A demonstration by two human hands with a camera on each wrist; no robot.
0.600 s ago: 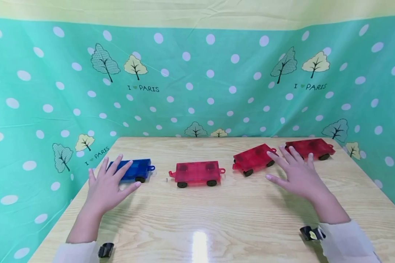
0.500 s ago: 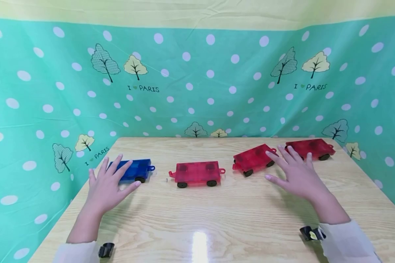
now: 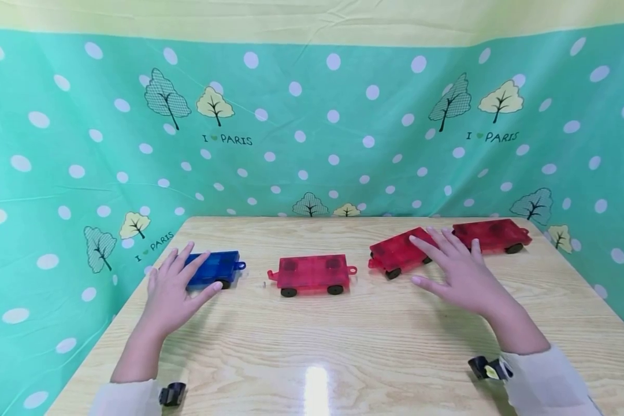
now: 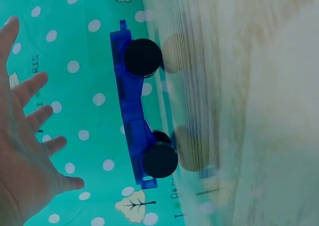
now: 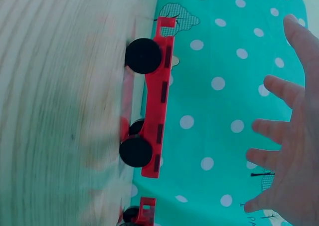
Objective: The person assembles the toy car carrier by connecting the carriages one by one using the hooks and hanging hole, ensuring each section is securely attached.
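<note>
While both hands (image 3: pixel 171 297) (image 3: pixel 465 283) hover, four wagons (image 3: pixel 218 268) (image 3: pixel 312 273) (image 3: pixel 399 253) (image 3: pixel 494 236) stand nearby.

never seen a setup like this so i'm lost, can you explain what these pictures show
There is no machine, just a person's bare left hand and right hand. The wide picture comes from a camera on the head, the other two from the left and right wrists. On the wooden table stand a blue toy wagon and three red wagons, a green spotted cloth behind. The left hand is spread by the blue toy wagon, the right hand by two red wagons. Neither holds anything; the wrist pictures show both apart from the wagons.
</note>
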